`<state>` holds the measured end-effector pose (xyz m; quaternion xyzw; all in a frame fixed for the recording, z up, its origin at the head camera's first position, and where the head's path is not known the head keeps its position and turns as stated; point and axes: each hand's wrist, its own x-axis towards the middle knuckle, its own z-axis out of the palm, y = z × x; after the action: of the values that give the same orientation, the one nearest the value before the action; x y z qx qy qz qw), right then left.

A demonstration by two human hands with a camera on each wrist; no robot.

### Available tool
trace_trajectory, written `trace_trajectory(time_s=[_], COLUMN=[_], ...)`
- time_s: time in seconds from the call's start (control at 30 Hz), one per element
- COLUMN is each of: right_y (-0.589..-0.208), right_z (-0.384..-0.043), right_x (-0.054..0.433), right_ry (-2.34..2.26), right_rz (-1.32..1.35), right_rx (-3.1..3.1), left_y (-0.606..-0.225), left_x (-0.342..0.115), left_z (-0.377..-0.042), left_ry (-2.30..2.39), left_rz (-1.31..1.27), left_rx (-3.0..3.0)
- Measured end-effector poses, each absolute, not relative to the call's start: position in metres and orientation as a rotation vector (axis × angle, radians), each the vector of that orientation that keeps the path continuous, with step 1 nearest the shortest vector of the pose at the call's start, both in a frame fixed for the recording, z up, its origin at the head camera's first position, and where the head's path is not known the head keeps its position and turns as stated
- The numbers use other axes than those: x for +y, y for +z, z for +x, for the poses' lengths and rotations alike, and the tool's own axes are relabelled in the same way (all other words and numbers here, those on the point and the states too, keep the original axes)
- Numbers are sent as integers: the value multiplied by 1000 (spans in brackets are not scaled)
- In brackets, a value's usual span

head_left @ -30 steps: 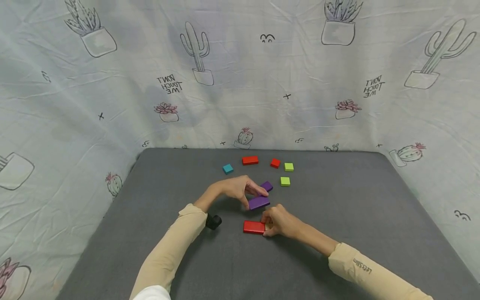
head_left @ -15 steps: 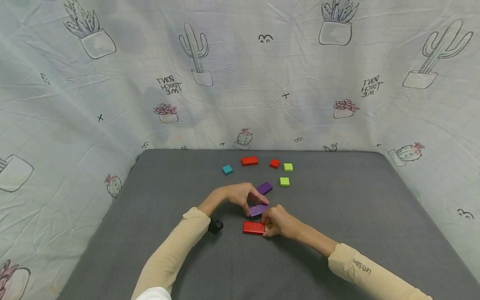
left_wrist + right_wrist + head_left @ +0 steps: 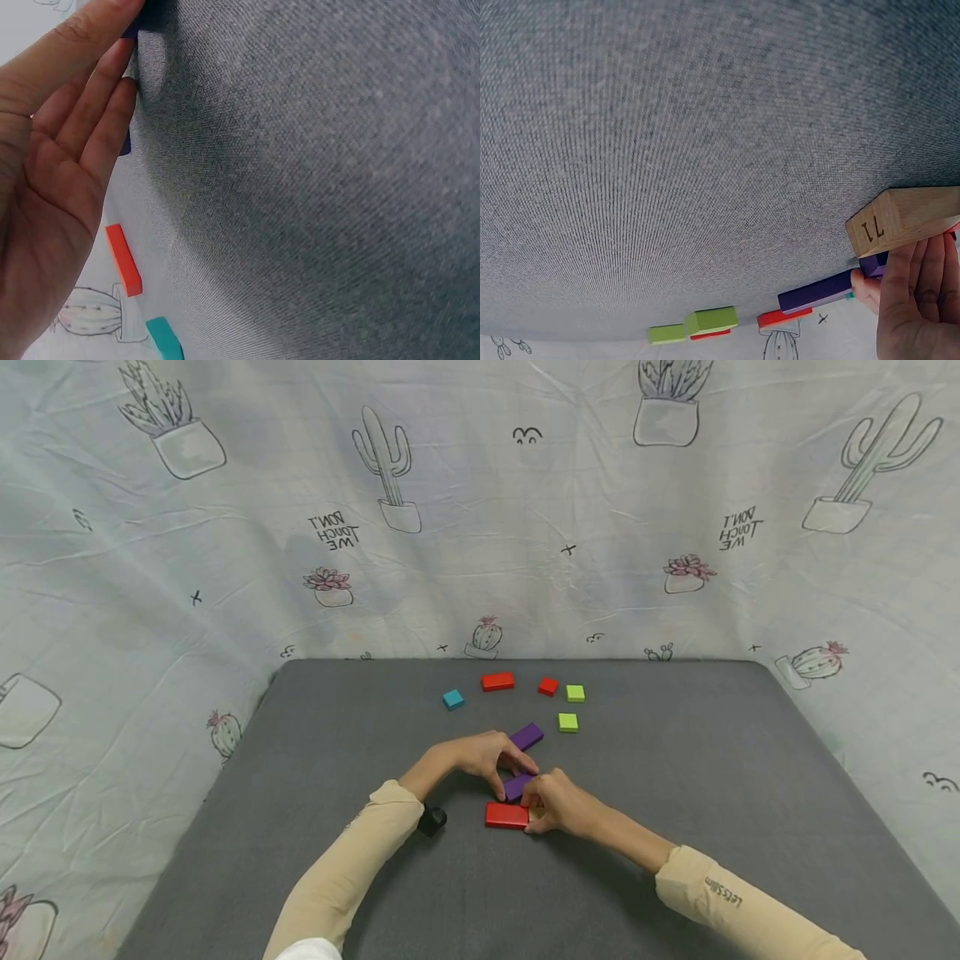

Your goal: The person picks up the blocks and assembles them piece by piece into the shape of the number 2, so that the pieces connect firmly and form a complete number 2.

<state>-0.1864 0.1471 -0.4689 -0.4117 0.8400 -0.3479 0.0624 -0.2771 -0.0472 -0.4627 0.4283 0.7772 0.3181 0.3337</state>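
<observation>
Purple block (image 3: 515, 789) is pinched between thumb and fingers of the left grip (image 3: 483, 755), just beyond a red block (image 3: 506, 816) on the gray worktop (image 3: 697, 777); the right grip (image 3: 561, 803) pinches a wooden block (image 3: 904, 217) at the red one's end. Drawn pots (image 3: 400, 517) on the cloth (image 3: 465, 485) behind hold cacti.

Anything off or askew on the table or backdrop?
No spill or damage visible. Lettering on the backdrop looks flipped, odd beside upright cactus drawings. On the table, the purple block beyond the left hand lies slanted; probably harmless.
</observation>
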Motion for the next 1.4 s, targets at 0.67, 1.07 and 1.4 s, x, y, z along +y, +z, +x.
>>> trace_trajectory(time_s=[0.67, 1.07, 1.4], right_y=[-470, -471, -473], right_z=[-187, -187, -188], right_x=[148, 147, 146], right_ry=[-1039, -1027, -1033], right_rz=[-1252, -1260, -1256], right_rx=[2572, 2583, 2575], left_y=[-470, -470, -475], left_x=[-47, -54, -60], left_z=[-274, -274, -273], left_ry=[932, 931, 919], left_rz=[1144, 1140, 1181], left_rx=[2049, 2077, 2189])
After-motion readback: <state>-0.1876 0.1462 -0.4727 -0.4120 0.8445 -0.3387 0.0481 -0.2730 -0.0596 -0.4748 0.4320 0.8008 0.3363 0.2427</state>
